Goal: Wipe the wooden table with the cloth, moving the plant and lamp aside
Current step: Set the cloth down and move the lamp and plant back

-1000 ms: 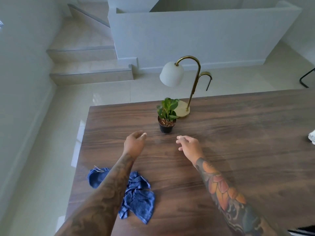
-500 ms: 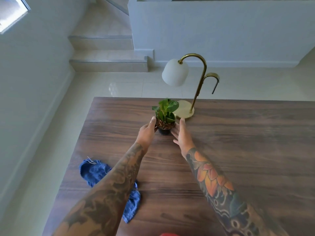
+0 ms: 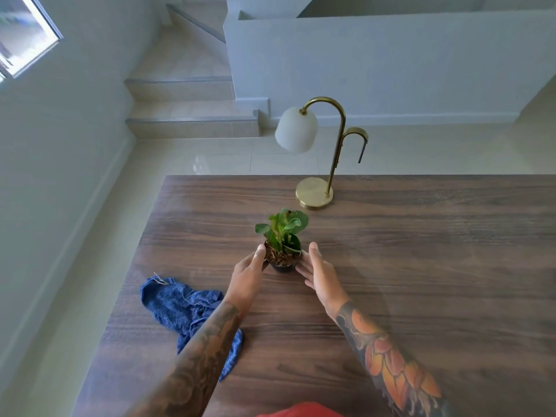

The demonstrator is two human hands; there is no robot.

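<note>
1. The wooden table [image 3: 391,281] is dark, with strong grain, and runs out of view to the right; pale floor tiles, steps [image 3: 192,127] and a white half-wall lie beyond it.
2. The blue cloth [image 3: 186,308] lies crumpled near the table's left edge, partly under the left forearm.
3. The brass lamp [image 3: 319,164] stands by the far edge.
4. The potted plant [image 3: 282,245] sits mid-table, clear of the lamp.
5. The left hand [image 3: 246,278] grips the pot's side; the right hand [image 3: 319,275] presses it with straight fingers.
6. Judgement: carry it level, low and slowly, so no soil spills.
</note>
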